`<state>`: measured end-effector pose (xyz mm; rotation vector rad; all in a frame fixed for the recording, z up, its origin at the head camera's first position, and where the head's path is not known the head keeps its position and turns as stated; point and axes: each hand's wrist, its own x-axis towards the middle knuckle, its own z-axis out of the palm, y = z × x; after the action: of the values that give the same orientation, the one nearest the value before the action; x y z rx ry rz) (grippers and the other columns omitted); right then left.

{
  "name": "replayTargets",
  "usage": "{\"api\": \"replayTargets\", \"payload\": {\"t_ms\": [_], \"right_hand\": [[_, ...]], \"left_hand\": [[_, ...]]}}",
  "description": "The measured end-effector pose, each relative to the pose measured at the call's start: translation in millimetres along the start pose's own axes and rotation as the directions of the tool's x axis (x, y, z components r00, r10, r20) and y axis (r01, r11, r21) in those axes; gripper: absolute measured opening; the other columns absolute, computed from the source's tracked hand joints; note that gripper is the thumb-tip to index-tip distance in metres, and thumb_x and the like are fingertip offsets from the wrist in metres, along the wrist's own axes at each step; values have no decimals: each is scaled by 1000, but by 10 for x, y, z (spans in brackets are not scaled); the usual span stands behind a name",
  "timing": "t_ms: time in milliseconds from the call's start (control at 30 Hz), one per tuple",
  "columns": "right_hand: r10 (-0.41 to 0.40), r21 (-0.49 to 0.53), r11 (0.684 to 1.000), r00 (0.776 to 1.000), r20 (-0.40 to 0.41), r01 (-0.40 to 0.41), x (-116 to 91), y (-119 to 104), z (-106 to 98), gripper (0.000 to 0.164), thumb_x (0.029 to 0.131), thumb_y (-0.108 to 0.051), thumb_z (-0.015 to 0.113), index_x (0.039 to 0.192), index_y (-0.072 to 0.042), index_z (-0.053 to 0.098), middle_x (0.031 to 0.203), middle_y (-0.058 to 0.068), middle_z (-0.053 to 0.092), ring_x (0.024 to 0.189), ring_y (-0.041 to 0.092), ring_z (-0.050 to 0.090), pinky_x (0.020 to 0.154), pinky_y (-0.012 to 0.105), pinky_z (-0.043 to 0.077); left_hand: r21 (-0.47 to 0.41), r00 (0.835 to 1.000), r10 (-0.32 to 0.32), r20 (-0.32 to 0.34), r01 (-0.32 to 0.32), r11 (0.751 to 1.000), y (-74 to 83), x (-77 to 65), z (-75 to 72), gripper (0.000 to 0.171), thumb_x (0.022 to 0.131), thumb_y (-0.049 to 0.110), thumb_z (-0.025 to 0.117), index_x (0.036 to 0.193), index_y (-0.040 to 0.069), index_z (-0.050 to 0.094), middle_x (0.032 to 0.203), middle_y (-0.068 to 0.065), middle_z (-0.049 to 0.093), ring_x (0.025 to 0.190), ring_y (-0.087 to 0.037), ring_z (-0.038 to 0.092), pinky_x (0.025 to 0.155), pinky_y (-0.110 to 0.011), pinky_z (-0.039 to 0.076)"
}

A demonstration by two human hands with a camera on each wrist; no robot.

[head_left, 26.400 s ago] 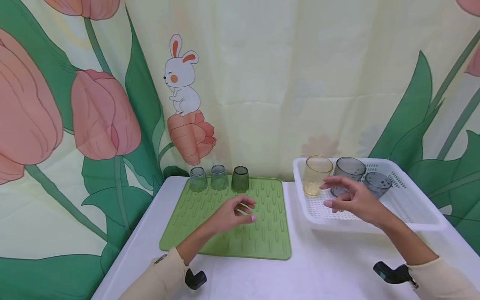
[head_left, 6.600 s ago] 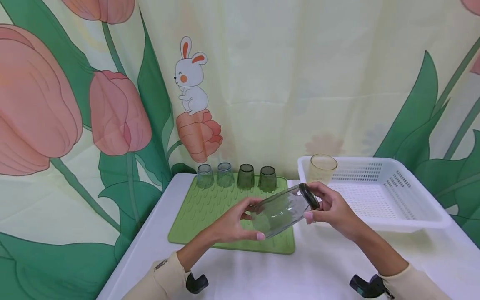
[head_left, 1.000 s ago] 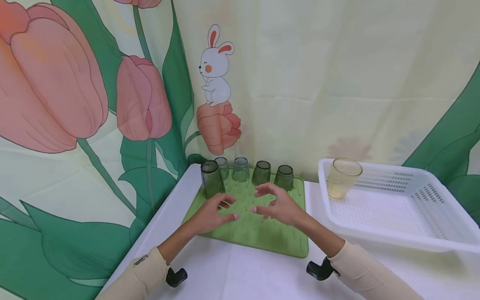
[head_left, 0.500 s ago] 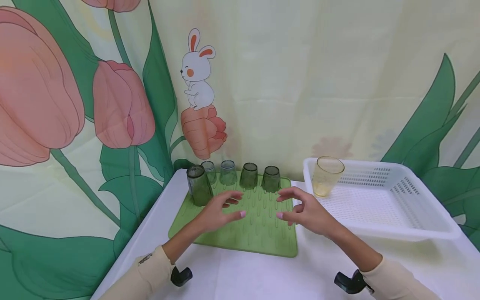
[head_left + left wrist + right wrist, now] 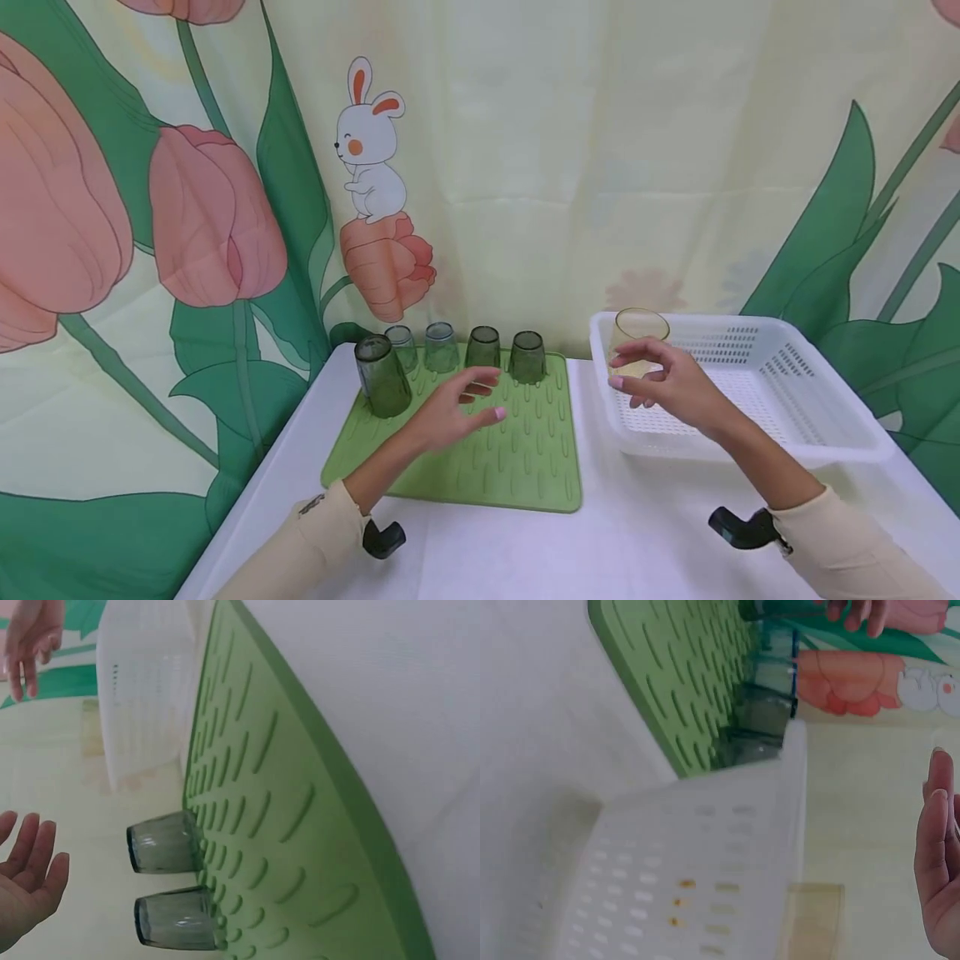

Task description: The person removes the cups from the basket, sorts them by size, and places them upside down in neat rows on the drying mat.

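My right hand (image 5: 675, 385) hovers over the left part of the white basket (image 5: 757, 454), fingers loosely bent around air. Just behind it in the head view stands a yellow glass (image 5: 641, 325), partly covered by the fingers; in the right wrist view the hand is apart from this yellow glass (image 5: 815, 922). My left hand (image 5: 453, 410) hangs above the green drying mat (image 5: 517, 467), fingers relaxed and holding nothing. A tall dark green glass (image 5: 384, 379) stands at the mat's left side.
Several small glasses stand in a row along the mat's back edge: a bluish glass (image 5: 402, 346), another bluish glass (image 5: 441, 348), a dark glass (image 5: 482, 346) and a second dark glass (image 5: 528, 357). A patterned curtain (image 5: 525, 167) hangs close behind.
The tall glass, held in both hands several seconds ago, stands on the mat. Over the last second my right hand has moved right, from the mat to the basket. The grey glasses have left the basket.
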<state>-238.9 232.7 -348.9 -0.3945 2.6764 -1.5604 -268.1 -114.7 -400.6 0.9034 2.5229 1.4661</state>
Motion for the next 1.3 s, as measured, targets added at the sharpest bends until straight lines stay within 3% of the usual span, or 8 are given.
{"api": "replayTargets", "payload": {"t_ms": [300,600,833,1100,1300], "right_hand": [[46,-112,992,996,-73,-54,221,53,-500,57,96,-34,69,139,-4,48,128,22,59,72,19,71,68,30,57],[101,-222,967,990,-99,-121,514,124,-803,73,93,-46,68,146,-3,40,136,24,51,77,18,68,69,27,57],[179,-273,946,984,-18,-177,690,261,-953,88,92,-47,70,152,2,28,149,32,38,87,23,68,73,33,58],[254,-292,932,962,96,-216,799,405,-938,104,87,-45,76,155,4,15,153,35,27,98,33,66,85,45,58],[301,-311,918,942,149,-244,844,536,-887,105,89,-38,77,154,10,9,149,39,27,88,26,66,75,37,57]], "left_hand": [[-6,1000,3,17,-3,1000,101,225,42,58,93,36,71,143,16,51,134,-2,61,124,-21,58,105,-43,46],[-9,1000,8,15,-8,1000,156,373,75,53,94,36,69,140,15,53,136,-3,60,124,-24,59,105,-45,47],[-55,1000,12,29,-11,998,168,528,89,52,95,32,69,140,14,54,138,-6,58,125,-28,57,105,-50,46],[-82,999,1,54,3,997,222,691,138,54,94,34,69,142,13,53,140,-10,57,126,-29,57,103,-46,49],[-64,998,2,67,3,998,243,785,225,55,95,34,68,143,14,52,138,-6,59,125,-23,59,104,-39,49]]}}
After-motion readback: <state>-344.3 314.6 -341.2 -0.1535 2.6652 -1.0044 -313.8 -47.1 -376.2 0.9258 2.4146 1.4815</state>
